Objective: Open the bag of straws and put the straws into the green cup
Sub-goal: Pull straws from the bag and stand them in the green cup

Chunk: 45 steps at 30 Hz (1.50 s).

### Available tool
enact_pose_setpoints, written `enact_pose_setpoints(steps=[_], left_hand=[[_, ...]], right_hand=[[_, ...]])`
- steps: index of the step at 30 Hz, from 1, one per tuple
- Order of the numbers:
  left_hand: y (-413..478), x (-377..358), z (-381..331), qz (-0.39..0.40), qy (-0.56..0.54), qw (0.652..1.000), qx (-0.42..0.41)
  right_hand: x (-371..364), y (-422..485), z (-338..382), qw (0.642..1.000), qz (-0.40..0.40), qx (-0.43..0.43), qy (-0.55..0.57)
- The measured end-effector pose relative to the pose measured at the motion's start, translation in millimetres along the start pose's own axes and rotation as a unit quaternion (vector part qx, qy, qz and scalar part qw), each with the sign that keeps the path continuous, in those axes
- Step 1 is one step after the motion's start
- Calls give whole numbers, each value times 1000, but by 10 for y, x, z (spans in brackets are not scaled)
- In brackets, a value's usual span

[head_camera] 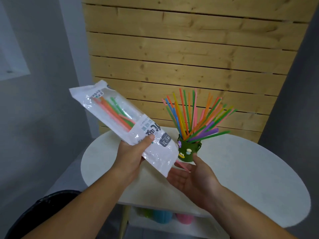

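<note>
From the head camera, the left hand grips a long, flat bag of thin, crinkly plastic, thumb on top and fingers curled underneath. The bag is part clear, part white, and it slants with its lower end toward the right hand. Through the clear part show a few loose straws, orange, green and pink. Dark printed characters cross the white band, but they are upside down and I cannot read them.

The right hand lies palm up below the bag's lower end, fingers relaxed and spread, holding nothing. A pink straw pokes out of the bag just above its fingers.

Just behind that hand stands the green cup, matte, with small cartoon figures stuck on its side. Thin, smooth straws in many colours fan out of it. The cup rests on a white rounded table in front of a wall of knotty wooden slats.
</note>
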<state>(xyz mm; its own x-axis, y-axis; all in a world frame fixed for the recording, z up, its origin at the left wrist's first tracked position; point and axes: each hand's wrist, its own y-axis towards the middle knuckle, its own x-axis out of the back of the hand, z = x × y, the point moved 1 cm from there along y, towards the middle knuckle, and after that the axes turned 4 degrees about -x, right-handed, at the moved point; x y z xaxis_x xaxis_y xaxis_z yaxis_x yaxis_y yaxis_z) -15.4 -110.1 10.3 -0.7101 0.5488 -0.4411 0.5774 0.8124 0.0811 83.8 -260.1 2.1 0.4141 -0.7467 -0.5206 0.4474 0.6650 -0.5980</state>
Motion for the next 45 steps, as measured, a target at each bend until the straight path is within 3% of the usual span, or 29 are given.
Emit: enact_pose_setpoints(steps=[10,20,30,39,45], left_hand=[[-28,-52,-42,46,88,994,-47],[11,-29,-95,20,12,1000,-20],[33,-8,-70,-27,-69,996,46],[24,-12,-62,-21,-77,995,66],[64,3,-38,-52,-129,987,86]], right_hand=[[-57,49,-82,999,36,19,-18],[14,55,-10,994,81,72,-3],[115,-38,223,993,53,108,12],[58,-59,212,987,63,130,-77],[0,-46,154,986,110,122,29]])
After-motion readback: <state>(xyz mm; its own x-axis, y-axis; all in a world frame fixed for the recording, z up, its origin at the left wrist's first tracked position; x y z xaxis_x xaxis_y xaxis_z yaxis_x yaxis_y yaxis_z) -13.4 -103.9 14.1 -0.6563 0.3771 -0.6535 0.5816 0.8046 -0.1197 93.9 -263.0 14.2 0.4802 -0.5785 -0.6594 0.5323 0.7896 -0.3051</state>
